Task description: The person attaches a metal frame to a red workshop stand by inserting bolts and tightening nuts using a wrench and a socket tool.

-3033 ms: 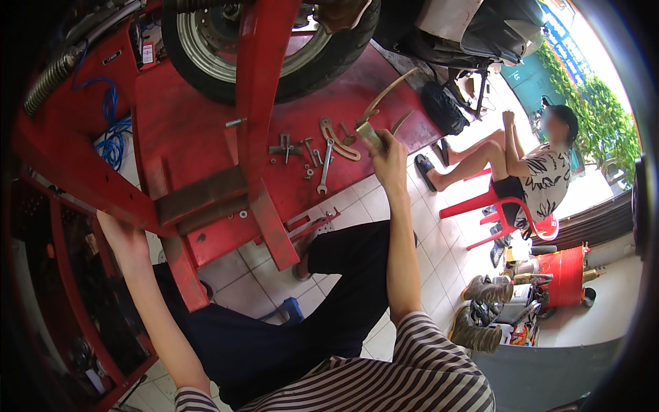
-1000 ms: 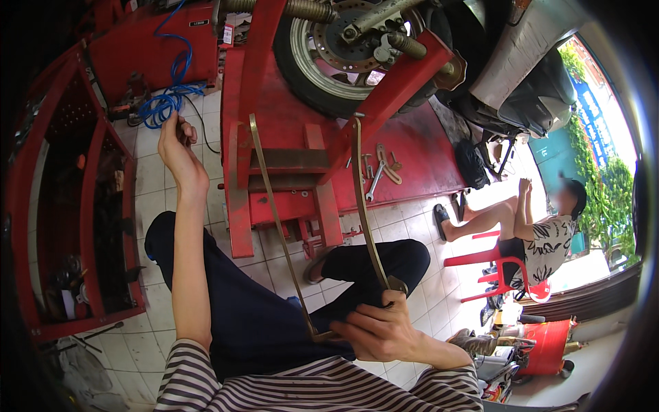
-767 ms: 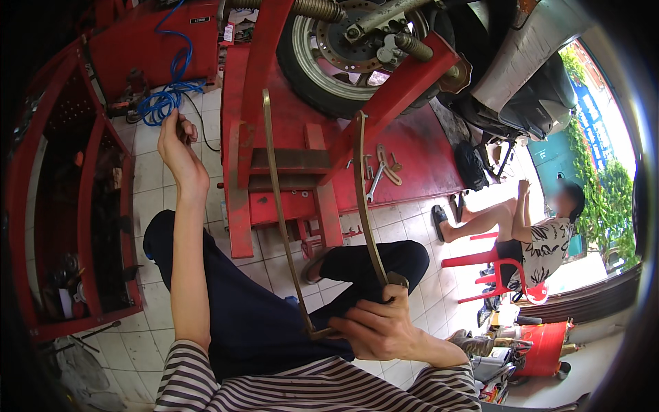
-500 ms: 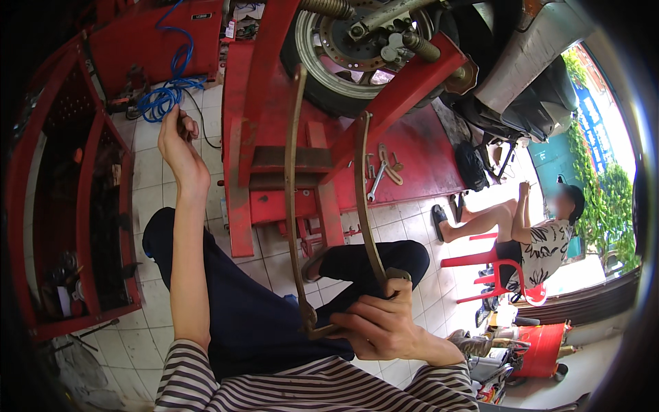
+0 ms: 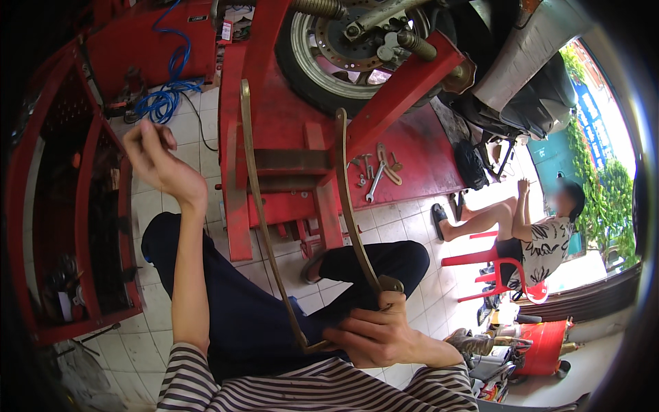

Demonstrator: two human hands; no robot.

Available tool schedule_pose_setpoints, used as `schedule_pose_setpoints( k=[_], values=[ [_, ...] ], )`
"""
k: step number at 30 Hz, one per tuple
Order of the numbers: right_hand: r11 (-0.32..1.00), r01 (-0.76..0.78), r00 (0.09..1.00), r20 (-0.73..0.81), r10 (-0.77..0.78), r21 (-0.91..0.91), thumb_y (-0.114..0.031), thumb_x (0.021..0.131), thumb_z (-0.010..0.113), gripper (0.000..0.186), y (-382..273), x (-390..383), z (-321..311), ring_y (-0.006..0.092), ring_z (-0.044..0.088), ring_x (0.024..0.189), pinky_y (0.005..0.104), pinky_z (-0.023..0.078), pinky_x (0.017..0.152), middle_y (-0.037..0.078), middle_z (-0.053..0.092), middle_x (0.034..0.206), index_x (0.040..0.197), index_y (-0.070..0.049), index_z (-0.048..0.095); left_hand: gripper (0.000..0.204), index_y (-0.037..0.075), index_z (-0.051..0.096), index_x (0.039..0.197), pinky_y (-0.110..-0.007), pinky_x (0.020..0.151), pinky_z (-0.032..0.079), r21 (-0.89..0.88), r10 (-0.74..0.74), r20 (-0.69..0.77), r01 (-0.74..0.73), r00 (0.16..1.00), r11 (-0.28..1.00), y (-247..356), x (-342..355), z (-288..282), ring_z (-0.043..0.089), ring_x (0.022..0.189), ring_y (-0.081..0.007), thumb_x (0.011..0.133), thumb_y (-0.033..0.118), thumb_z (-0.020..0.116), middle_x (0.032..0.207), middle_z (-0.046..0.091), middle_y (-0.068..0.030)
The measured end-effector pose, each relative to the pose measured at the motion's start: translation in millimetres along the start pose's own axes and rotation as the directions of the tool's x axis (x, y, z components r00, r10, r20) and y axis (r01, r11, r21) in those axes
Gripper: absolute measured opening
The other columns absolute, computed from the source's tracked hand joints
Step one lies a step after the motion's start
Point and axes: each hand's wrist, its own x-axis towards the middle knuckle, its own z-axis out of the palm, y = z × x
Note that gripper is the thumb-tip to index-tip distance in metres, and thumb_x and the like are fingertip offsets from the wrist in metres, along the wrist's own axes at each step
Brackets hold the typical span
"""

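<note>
My right hand is closed round the lower end of a long U-shaped metal bracket. The bracket has two thin curved arms, each with a hole near its tip, and they rise up and away in front of a red steel frame. A small plate sits by my thumb at the bracket's lower right corner. My left hand is raised on the left with its fingers loosely bent and nothing in it. Beyond its fingertips lies a coiled blue hose.
A motorcycle wheel stands on the red lift platform. A wrench, pliers and several small bolts lie on the platform. Red shelving is at left. A person sits on a red chair at right.
The bracket's upper ends have swung left in my right hand. My left hand has moved a little left and down, away from the blue hose.
</note>
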Motion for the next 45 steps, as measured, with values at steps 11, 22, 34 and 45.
schedule_pose_setpoints(
  k=[11, 22, 34, 45],
  values=[
    [0.999, 0.012, 1.0, -0.027, -0.013, -0.047, -0.019, 0.057, 0.065, 0.041, 0, -13, -15, 0.0061, 0.057, 0.066, 0.0335, 0.023, 0.066, -0.005, 0.058, 0.076, 0.097, -0.013, 0.072, 0.013, -0.002, 0.051, 0.099, -0.035, 0.055, 0.048, -0.177, 0.353, 0.746, -0.342, 0.565, 0.923, 10, -92, -1, 0.055, 0.062, -0.0261, 0.087, -0.002, 0.056, 0.083, 0.056, -0.0146],
    [1.0, 0.009, 1.0, -0.027, -0.009, -0.011, -0.02, 0.06, 0.065, 0.037, 0, -11, -30, 0.0058, 0.057, 0.065, 0.0342, 0.023, 0.069, -0.004, 0.054, 0.073, 0.095, -0.011, 0.071, 0.082, 0.0, 0.039, 0.135, -0.039, 0.101, 0.038, 0.157, -0.15, 0.839, 0.031, 0.522, 0.987, -3, -108, 78, 0.049, 0.118, -0.029, 0.071, 0.02, 0.086, 0.128, 0.048, -0.0165],
    [0.999, 0.0, 0.998, -0.065, 0.002, 0.035, -0.017, 0.059, 0.067, 0.035, 10, -5, -33, 0.0045, 0.055, 0.062, 0.0323, 0.022, 0.065, -0.004, 0.054, 0.072, 0.094, -0.01, 0.071, 0.064, 0.002, 0.051, 0.131, -0.031, 0.09, 0.051, 0.306, -0.336, 0.937, 0.679, -0.093, 0.667, -30, -82, 125, 0.061, 0.103, -0.0142, 0.075, 0.007, 0.081, 0.105, 0.063, -0.0047],
    [1.0, -0.015, 0.999, -0.036, 0.015, 0.022, -0.018, 0.059, 0.068, 0.031, 10, -1, -29, 0.0053, 0.059, 0.064, 0.0316, 0.023, 0.062, -0.004, 0.061, 0.076, 0.089, -0.012, 0.073, 0.087, 0.007, 0.033, 0.143, -0.03, 0.104, 0.039, 0.135, -0.243, 0.97, 0.777, 0.023, 0.614, -41, -88, 107, 0.049, 0.115, -0.0119, 0.071, -0.008, 0.078, 0.126, 0.053, -0.0067]
  ],
)
